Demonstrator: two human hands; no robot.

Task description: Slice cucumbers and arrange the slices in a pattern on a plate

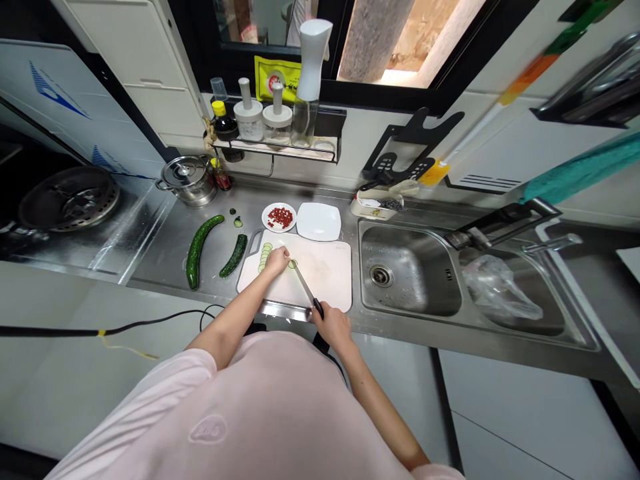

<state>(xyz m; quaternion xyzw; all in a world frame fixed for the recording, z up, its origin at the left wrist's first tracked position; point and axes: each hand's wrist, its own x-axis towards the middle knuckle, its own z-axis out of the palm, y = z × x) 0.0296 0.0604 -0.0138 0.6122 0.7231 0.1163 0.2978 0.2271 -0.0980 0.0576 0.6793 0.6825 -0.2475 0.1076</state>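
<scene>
A white cutting board [327,267] lies on the steel counter. My right hand [333,325] is closed round the black handle of a knife [305,287], its blade pointing up and left across the board. Close to the blade's tip lies a round cucumber slice [293,265], beside the fingertips of my left hand [277,260]. The left fingers are bent and pressed together; whether they pinch anything is hidden. Left of that hand, overlapping cucumber slices [265,255] form a row. A cut cucumber [233,256] and a longer whole cucumber [200,250] lie left of the board.
Behind the board stand a small plate of chopped red pieces [280,217] and a white square plate [319,222]. Cucumber end pieces [238,221] lie nearby. A lidded pot [189,180] is at back left. The sink [410,267] is on the right, with a faucet [500,223].
</scene>
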